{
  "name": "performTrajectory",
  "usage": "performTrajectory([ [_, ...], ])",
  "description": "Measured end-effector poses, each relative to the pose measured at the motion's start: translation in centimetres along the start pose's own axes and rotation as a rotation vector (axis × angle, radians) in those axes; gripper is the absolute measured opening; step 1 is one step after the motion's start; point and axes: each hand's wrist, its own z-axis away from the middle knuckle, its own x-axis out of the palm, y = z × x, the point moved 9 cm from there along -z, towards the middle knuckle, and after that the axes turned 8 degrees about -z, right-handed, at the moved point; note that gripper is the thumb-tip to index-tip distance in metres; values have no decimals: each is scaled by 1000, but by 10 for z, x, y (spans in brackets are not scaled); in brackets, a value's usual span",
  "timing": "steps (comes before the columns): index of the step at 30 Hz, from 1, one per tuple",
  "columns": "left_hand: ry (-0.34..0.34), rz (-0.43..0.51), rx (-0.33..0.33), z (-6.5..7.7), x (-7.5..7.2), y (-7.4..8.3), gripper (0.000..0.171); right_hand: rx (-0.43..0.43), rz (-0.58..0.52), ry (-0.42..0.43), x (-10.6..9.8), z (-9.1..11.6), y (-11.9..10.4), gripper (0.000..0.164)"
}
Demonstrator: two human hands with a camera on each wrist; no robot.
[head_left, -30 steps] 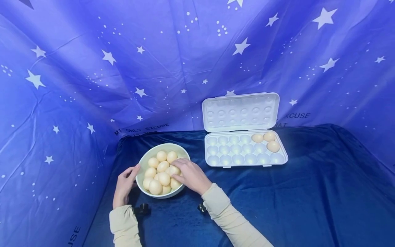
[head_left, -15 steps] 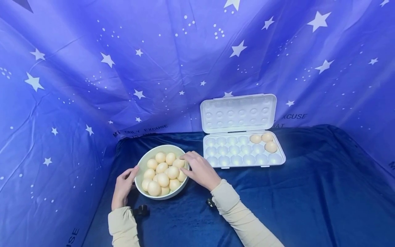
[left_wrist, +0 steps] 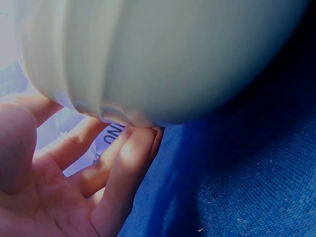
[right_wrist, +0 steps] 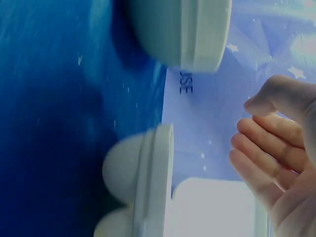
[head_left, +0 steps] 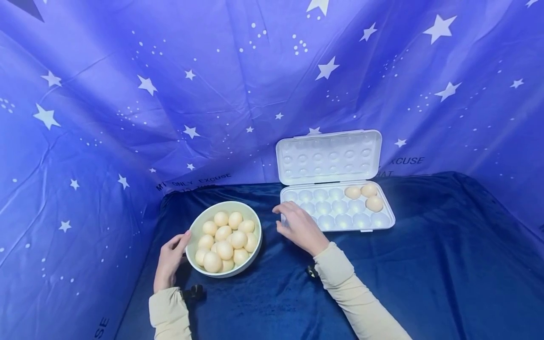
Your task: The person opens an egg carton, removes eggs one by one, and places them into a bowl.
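A pale green bowl [head_left: 192, 255] full of several cream-coloured eggs [head_left: 224, 249] stands on the dark blue cloth. My left hand [head_left: 168, 259] is at the bowl's left side, its fingertips touching the outer wall and rim; in the left wrist view the fingers reach up to the bowl [left_wrist: 163, 54] and the thumb stays apart from it. My right hand [head_left: 301, 227] is raised over the left front part of a white egg box [head_left: 369, 230], covering some of its hollows. Its fingers are loosely bent, the thumb stands apart, and nothing is held, as the right wrist view shows.
Three eggs [head_left: 374, 204] sit in the box's back right hollows. The box's lid [head_left: 329, 158] stands raised against a purple-blue star-printed curtain [head_left: 250, 71]. Dark blue cloth [head_left: 425, 264] covers the table, with a gap of cloth between bowl and box.
My right hand has drawn back from the eggs in the bowl, passing over its rim and rightward to the egg box. My left hand has stayed at the bowl's side.
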Motion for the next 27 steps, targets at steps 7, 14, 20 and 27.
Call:
performTrajectory([
  [7, 9, -9, 3, 0, -1, 0, 52, 34, 2, 46, -25, 7, 17, 24],
  [14, 10, -35, -9, -1, -1, -2, 56, 75, 4, 86, -48, 17, 34, 24],
  [20, 8, -29, -16, -2, 0, -3, 55, 95, 27, 125, -67, 23, 50, 24],
  [27, 1, -27, -11, -1, 0, -2, 54, 140, 32, 157, -87, 29, 67, 26],
])
